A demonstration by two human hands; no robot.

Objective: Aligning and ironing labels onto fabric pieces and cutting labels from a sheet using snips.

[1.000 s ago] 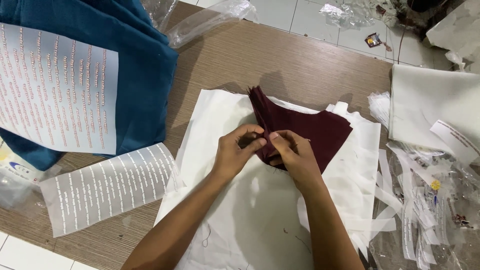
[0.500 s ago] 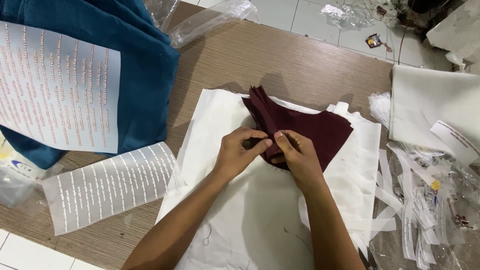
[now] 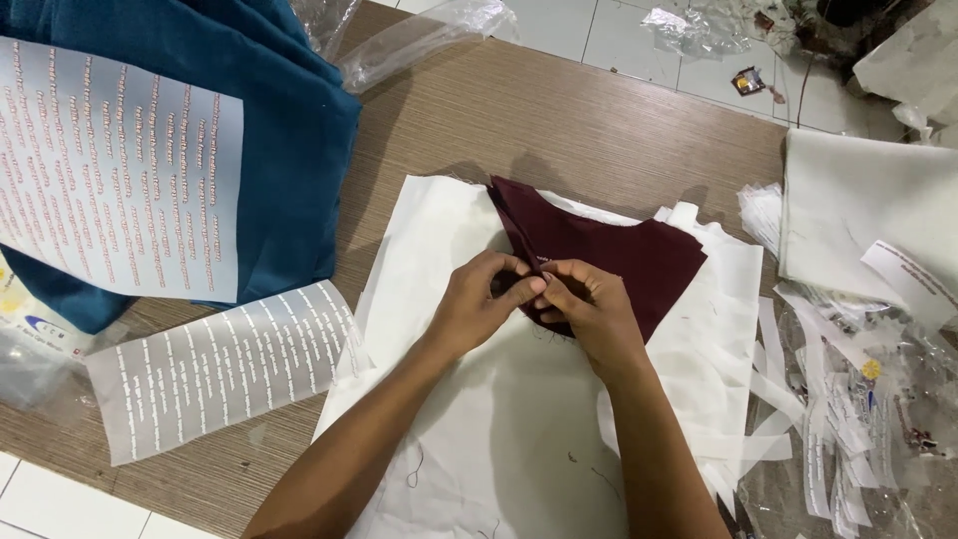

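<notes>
- Bottom centre: I see both forearms coming up over the white cloth (image 3: pixel 499 439), which lies on the wooden table (image 3: pixel 559 120).
- Centre: left hand (image 3: pixel 479 304) and right hand (image 3: pixel 589 309) are together, fingertips touching, pinched on the near edge of the maroon piece (image 3: pixel 619 255).
- Maroon piece lies on the white cloth, centre of frame, just above the hands.
- Lower left: printed clear sheet (image 3: pixel 220 364) flat on the table.
- Right edge: white strips (image 3: pixel 798 369) and plastic scraps.
- Upper left: blue fabric (image 3: pixel 289 130) with a second printed sheet (image 3: pixel 110 170) on it.
- Top: tiled floor (image 3: pixel 619 30).
</notes>
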